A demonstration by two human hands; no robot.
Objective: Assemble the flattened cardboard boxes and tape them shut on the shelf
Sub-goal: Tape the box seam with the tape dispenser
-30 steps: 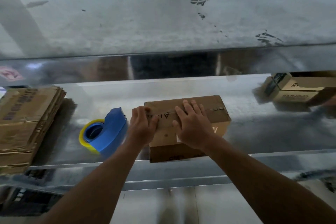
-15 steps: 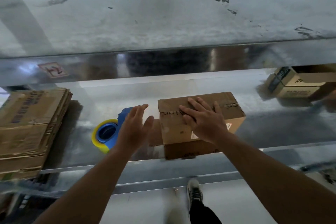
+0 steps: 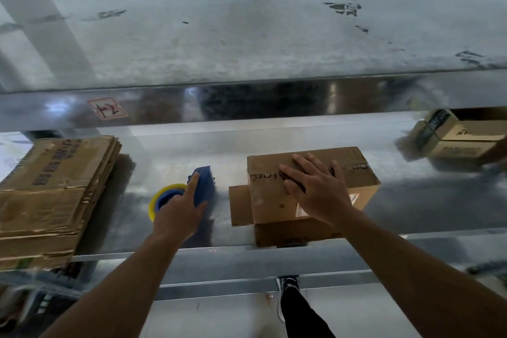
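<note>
Left hand (image 3: 178, 214) on tape dispenser (image 3: 205, 182), right hand (image 3: 315, 192) flat on box (image 3: 356, 173).

A red-bordered sticker (image 3: 107, 108) on the shelf beam (image 3: 247, 103) bears handwriting (perhaps "12"); cardboard box (image 3: 267, 200) lettering is unreadable.

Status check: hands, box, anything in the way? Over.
Left hand on tape dispenser, grip unclear. Right hand flat atop box, end flap sticking out. Nothing between dispenser and box.

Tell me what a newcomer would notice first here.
The right grip lies flat on the cardboard box in the middle of the shelf. The left grip touches the blue tape dispenser just left of it. A stack of flattened boxes sits at the shelf's left end.
</note>
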